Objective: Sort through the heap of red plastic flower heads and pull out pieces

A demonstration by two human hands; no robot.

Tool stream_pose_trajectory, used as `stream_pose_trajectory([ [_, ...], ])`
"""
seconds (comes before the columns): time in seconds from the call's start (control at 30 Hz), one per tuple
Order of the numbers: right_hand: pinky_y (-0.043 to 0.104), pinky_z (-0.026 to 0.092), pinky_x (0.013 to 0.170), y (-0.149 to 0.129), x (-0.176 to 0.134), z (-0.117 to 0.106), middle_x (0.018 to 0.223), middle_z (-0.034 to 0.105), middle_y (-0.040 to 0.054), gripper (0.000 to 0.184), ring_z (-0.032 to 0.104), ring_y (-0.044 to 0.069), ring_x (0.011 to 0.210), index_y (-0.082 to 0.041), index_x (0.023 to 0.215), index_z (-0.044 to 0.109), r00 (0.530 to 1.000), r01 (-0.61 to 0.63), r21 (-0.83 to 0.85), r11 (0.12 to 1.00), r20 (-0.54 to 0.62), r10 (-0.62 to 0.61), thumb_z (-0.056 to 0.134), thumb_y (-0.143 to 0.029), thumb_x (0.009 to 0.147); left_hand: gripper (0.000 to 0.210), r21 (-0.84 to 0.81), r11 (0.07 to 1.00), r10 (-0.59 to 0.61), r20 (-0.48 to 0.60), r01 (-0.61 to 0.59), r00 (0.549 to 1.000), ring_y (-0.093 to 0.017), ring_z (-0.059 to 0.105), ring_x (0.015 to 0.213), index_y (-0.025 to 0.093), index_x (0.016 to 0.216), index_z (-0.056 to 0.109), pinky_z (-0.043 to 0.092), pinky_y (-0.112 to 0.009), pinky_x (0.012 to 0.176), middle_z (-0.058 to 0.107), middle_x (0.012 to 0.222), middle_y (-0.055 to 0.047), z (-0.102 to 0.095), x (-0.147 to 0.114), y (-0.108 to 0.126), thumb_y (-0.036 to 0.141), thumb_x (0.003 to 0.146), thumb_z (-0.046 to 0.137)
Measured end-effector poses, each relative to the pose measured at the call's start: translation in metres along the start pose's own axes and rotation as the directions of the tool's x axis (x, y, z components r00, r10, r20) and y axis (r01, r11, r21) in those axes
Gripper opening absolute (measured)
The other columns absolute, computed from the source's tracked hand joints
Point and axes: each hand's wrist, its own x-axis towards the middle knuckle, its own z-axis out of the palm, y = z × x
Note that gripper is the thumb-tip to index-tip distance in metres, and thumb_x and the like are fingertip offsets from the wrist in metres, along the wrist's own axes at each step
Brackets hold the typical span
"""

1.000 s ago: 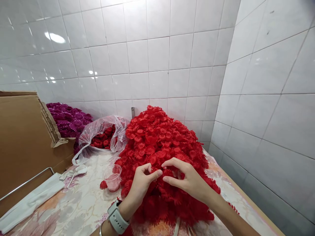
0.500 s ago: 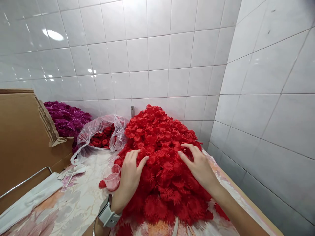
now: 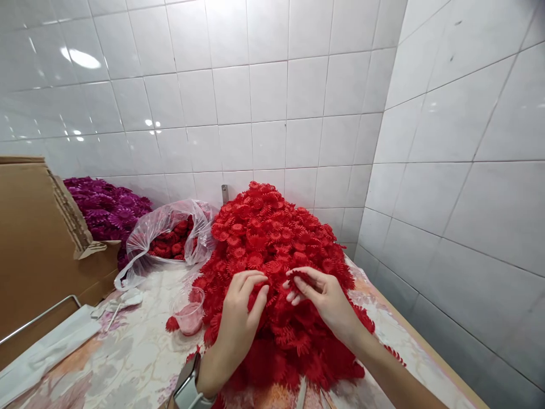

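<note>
A big heap of red fabric flowers [image 3: 272, 238] with fringed petals fills the middle of the table. Over its front part, my right hand [image 3: 323, 298] pinches a dark red flower [image 3: 299, 276] between thumb and fingertips. To the left, my left hand [image 3: 242, 315] hovers above the heap with its fingers curved and the thumb apart; red shows in the gap, and I make out nothing held there. Beside my left wrist stands a small clear plastic cup [image 3: 189, 312] with pink contents, and a loose red flower [image 3: 172, 324] lies next to it.
A clear plastic bag [image 3: 136, 250] holding dark red flowers lies at the back left. Behind it rises a purple flower pile [image 3: 106, 204], partly hidden by a cardboard box [image 3: 38, 244]. White tiled walls [image 3: 272, 91] border the table. A pale stick [image 3: 302, 392] lies at the front.
My hands have moved closer together over the heap. The right hand has closed on a dark red flower. The view has shifted slightly to the right.
</note>
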Motion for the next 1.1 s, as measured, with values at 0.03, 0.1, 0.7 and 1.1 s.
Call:
stream_pose_trajectory([
  [0.03, 0.031, 0.053, 0.058, 0.001, -0.001, 0.003, 0.066, 0.063, 0.0024, 0.035, 0.061, 0.016, 0.056, -0.015, 0.083, 0.062, 0.999, -0.028, 0.039, 0.999, 0.018, 0.027, 0.062, -0.047, 0.069, 0.014, -0.079, 0.995, -0.058, 0.052, 0.062, 0.997, -0.019, 0.058, 0.087, 0.021, 0.085, 0.062, 0.045, -0.031, 0.081, 0.065, 0.089, -0.004, 0.001, -0.001, 0.003, 0.025, 0.08, 0.05],
  [0.1, 0.029, 0.053, 0.056, 0.003, -0.002, 0.008, 0.062, 0.061, 0.0011, 0.035, 0.062, 0.015, 0.055, -0.015, 0.076, 0.06, 0.997, -0.066, 0.089, 0.994, 0.036, 0.063, 0.066, -0.048, 0.065, 0.013, -0.223, 0.957, -0.153, 0.157, 0.186, 0.976, -0.018, 0.061, 0.08, 0.02, 0.083, 0.063, 0.047, -0.028, 0.075, 0.067, 0.084, -0.003, 0.003, -0.003, 0.006, 0.028, 0.078, 0.054],
  [0.7, 0.023, 0.042, 0.045, 0.005, 0.002, -0.001, 0.049, 0.058, -0.0025, 0.034, 0.051, 0.01, 0.039, -0.014, 0.084, 0.057, 0.995, -0.1, -0.08, 0.992, 0.021, 0.102, 0.055, -0.045, 0.073, 0.019, -0.238, 0.914, -0.324, 0.057, 0.328, 0.944, -0.016, 0.059, 0.069, 0.017, 0.074, 0.063, 0.044, -0.024, 0.063, 0.066, 0.073, -0.002, 0.003, -0.003, 0.001, 0.034, 0.076, 0.055],
  [1.1, 0.029, 0.051, 0.065, 0.001, 0.011, -0.02, 0.09, 0.065, 0.0067, 0.031, 0.064, 0.017, 0.074, -0.017, 0.095, 0.056, 0.972, -0.076, 0.166, 0.983, -0.208, 0.11, 0.063, -0.033, 0.07, 0.03, 0.244, 0.969, 0.002, -0.156, 0.037, 0.988, -0.022, 0.048, 0.108, 0.019, 0.106, 0.058, 0.036, -0.043, 0.096, 0.056, 0.113, -0.009, -0.002, 0.013, -0.037, 0.015, 0.079, 0.044],
])
